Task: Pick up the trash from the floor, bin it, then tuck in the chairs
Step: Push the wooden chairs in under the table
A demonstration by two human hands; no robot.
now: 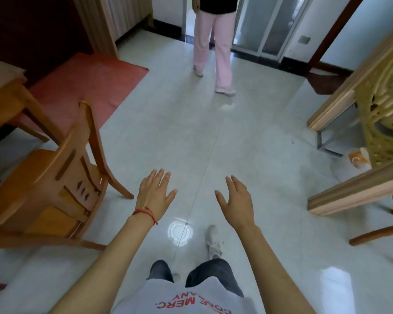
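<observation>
Left of the left hand (156,196), a chair (55,184); both hands' grip spread, right hand (235,200) too.

Both bare arms reach forward, palms down. The left hand (154,193) and right hand (236,200) hold nothing, fingers straight, seemingly relaxed.

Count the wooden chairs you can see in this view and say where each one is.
1 chair shows fully, at left beside the table, seat pulled out toward the open floor. Wooden legs at lower right may belong to a second chair, mostly hidden behind the carved furniture.
</observation>
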